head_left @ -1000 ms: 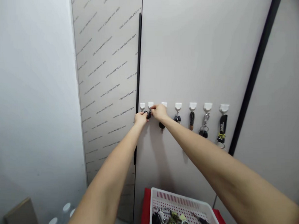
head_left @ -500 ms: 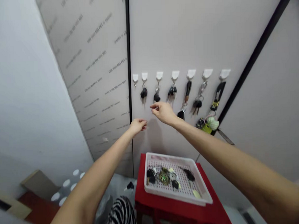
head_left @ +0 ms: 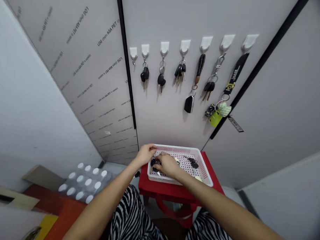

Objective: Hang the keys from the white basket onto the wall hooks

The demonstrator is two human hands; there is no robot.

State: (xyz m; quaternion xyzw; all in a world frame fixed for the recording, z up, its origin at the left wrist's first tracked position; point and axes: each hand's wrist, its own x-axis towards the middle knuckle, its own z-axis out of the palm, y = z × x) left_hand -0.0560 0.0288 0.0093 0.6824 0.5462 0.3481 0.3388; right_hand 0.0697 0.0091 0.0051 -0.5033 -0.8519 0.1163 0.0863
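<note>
A white plastic basket (head_left: 207, 174) sits on a red-covered stool (head_left: 212, 167) in front of me. My right hand (head_left: 168, 165) is inside its left part, fingers curled down on a bunch of black-headed keys (head_left: 155, 163). At the basket's back left corner is my left hand (head_left: 146, 154), its fingers loosely bent and the thumb apart, with nothing visible in it. I cannot tell whether it touches the rim. Another set of black keys (head_left: 194, 163) lies in the basket's right part. My right hand hides some of the contents.
Above, a row of white hooks (head_left: 164, 47) runs along the pale panel. The leftmost hook (head_left: 133, 52) carries no keys; the others hold key sets, including a black lanyard (head_left: 236, 73) with a green tag (head_left: 215, 118). Packed white-capped bottles (head_left: 85, 182) stand lower left.
Both hands have come down from near the hanging keys to the basket. My right hand is now in among its keys. The view has tilted downward.
</note>
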